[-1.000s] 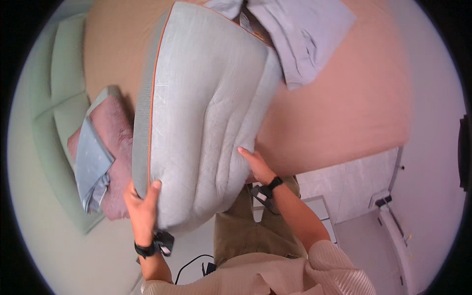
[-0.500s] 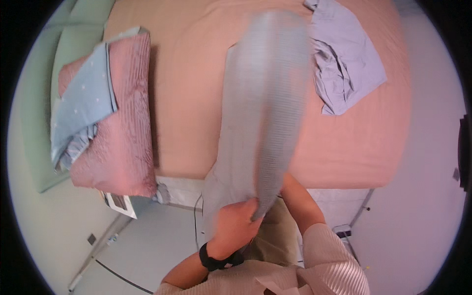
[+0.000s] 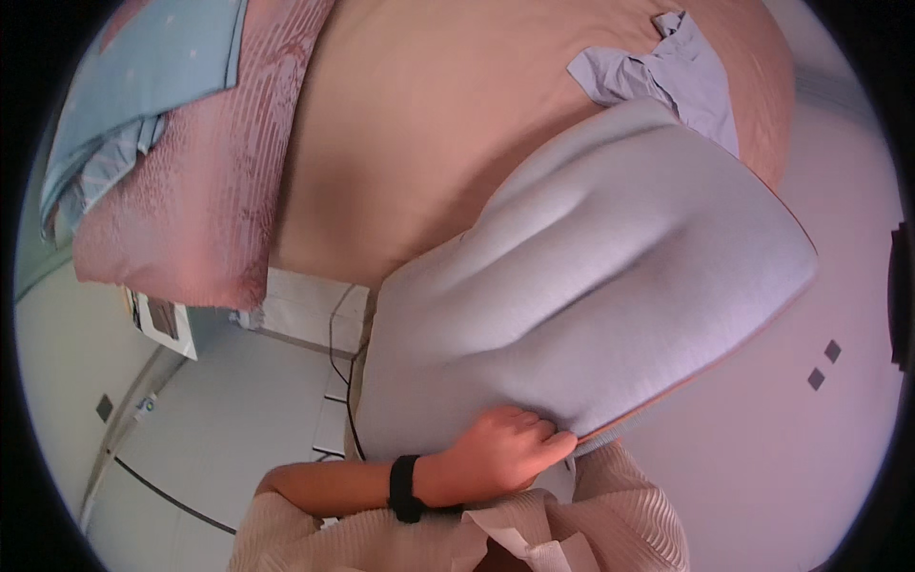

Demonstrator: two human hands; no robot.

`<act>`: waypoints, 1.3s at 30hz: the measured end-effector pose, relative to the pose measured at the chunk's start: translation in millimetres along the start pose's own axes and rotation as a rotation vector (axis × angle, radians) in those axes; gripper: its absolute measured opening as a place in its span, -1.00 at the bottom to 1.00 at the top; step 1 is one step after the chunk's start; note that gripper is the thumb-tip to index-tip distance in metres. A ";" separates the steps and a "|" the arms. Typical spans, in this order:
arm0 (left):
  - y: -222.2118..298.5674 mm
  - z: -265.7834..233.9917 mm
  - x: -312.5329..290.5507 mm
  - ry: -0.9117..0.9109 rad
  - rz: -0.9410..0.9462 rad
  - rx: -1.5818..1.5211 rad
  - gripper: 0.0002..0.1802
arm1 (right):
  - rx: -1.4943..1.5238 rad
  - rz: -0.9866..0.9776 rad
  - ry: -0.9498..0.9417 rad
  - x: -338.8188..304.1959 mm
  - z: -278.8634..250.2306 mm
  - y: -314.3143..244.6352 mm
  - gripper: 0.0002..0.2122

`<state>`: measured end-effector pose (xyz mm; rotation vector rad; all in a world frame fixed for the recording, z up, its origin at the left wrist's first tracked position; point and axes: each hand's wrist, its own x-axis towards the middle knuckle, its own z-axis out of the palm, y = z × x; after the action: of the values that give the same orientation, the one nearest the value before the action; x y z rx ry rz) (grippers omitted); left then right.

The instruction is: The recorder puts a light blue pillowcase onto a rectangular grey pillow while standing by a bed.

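A large light grey contoured pillow with orange piping spreads out in front of me, tilted across the near edge of the bed. Its broad face shows long ridges and grooves. With its fingers curled over the pillow's near edge, my left hand is closed on it. A black band circles that wrist. My right sleeve runs up to the pillow, which hides my right hand entirely.
The bed has a peach sheet. A crumpled lavender cloth lies at the far right. On the left, a folded light blue cloth rests on a pink pillow. A dark cable crosses the floor.
The grey pillow has turned from upright and edge-on to lying broad across the view, its far end swung right. My right forearm has gone behind it. The view has shifted right.
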<state>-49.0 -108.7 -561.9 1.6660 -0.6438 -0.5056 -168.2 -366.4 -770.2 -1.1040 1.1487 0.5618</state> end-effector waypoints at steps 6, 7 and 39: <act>21.4 -41.2 -23.4 -0.010 0.114 -0.208 -0.81 | -0.215 -0.228 0.022 -50.5 24.7 -93.1 -0.64; 19.9 -55.6 -24.9 0.018 0.133 -0.184 -0.81 | -0.246 -0.299 0.014 -56.3 35.6 -116.0 -0.65; -249.0 -223.4 18.7 0.833 -0.929 0.406 -0.27 | -0.364 -0.614 0.095 135.7 -8.8 -320.0 -0.33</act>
<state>143.7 76.1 -764.5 2.2943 0.7275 -0.2608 141.4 -524.5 -768.1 -1.7259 0.7356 0.2359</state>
